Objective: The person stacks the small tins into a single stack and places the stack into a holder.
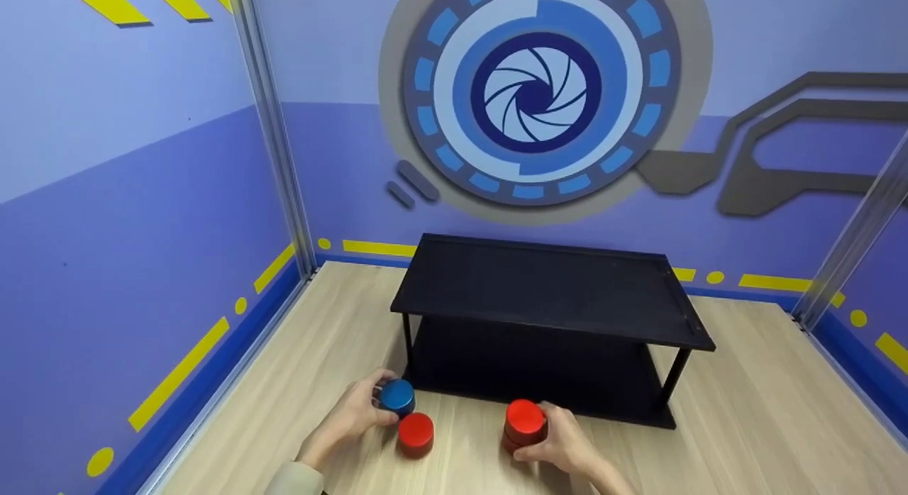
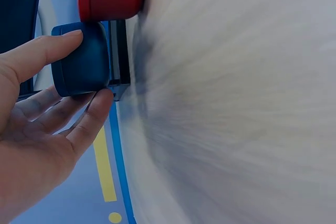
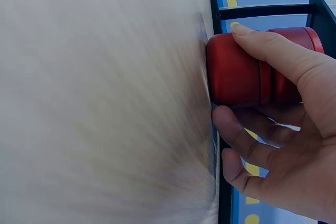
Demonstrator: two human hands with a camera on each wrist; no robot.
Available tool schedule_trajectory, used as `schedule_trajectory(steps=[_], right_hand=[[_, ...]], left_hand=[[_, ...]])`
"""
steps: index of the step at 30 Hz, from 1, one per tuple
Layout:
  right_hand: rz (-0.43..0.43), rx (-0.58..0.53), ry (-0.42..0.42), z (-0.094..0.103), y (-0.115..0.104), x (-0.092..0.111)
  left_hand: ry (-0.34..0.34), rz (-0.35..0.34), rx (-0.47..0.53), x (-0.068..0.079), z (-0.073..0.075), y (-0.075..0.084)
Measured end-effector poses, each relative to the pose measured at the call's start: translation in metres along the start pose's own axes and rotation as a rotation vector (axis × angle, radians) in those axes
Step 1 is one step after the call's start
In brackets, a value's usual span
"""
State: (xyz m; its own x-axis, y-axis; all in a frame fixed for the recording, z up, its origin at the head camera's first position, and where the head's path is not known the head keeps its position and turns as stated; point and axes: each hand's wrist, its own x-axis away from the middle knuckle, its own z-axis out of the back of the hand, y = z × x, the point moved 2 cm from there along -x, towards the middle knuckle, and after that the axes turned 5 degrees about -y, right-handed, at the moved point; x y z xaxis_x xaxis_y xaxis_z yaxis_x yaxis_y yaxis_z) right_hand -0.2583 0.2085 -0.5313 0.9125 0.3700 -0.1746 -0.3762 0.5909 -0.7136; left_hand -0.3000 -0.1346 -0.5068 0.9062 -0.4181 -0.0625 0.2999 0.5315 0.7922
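Blue tin (image 1: 397,397), pinched between thumb and fingers of left hand (image 1: 357,408), was by near left corner of black shelf (image 1: 546,286); lone red tin (image 1: 416,435) sat nearer. Right hand (image 1: 567,442), partly curled, gripped stacked red tins (image 1: 525,418), farther right.

The head view looks forward and down; close and turned sideways, the left wrist view shares the blue container (image 1: 397,396), the right the red stack (image 1: 524,418).
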Motion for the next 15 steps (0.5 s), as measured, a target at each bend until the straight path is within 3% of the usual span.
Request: schedule_trajectory(steps=[15], right_hand=[[-0.008, -0.028, -0.027, 0.0, 0.002, -0.001]], left_hand=[[0.003, 0.015, -0.02, -0.005, 0.001, 0.012]])
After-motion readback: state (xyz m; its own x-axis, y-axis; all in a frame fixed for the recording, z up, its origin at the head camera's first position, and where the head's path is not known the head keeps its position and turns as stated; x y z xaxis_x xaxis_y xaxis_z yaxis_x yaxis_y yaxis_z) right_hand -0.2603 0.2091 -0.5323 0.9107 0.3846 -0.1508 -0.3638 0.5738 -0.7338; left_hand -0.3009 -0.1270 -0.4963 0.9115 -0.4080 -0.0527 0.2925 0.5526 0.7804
